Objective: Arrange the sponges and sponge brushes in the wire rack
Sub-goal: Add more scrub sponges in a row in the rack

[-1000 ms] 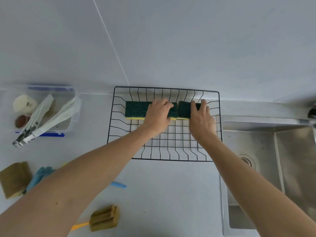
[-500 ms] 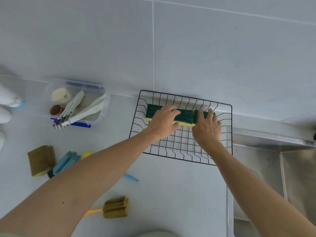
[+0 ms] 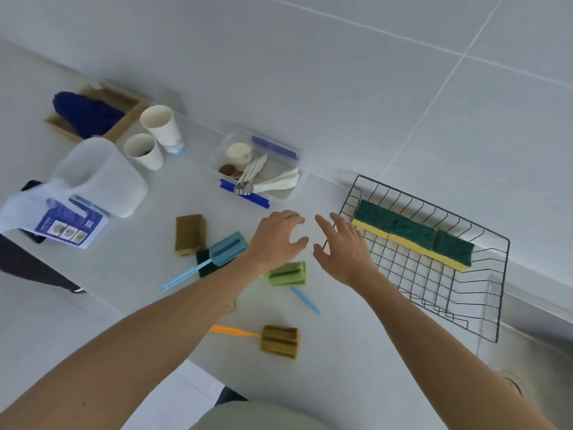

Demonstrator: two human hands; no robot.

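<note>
Three green-and-yellow sponges (image 3: 414,235) lie in a row along the back of the black wire rack (image 3: 483,305). My left hand (image 3: 277,238) and my right hand (image 3: 344,248) hover open over the counter just left of the rack, holding nothing. On the counter lie a brown sponge (image 3: 189,234), a blue sponge brush (image 3: 228,251) resting on a dark green sponge (image 3: 205,263), a green sponge brush (image 3: 288,273) with a blue handle, and a brown sponge brush (image 3: 280,341) with an orange handle. My left arm hides part of another brown piece.
A clear plastic box (image 3: 257,167) with utensils stands behind my hands. Two paper cups (image 3: 155,139), a white jug (image 3: 102,178), a leaflet (image 3: 66,225) and a wooden tray (image 3: 93,114) with a blue cloth are at the left. The sink (image 3: 527,367) lies at the right.
Both hands have let go of the sponges in the rack and drawn back to the left of it. The view has swung left, showing more of the counter.
</note>
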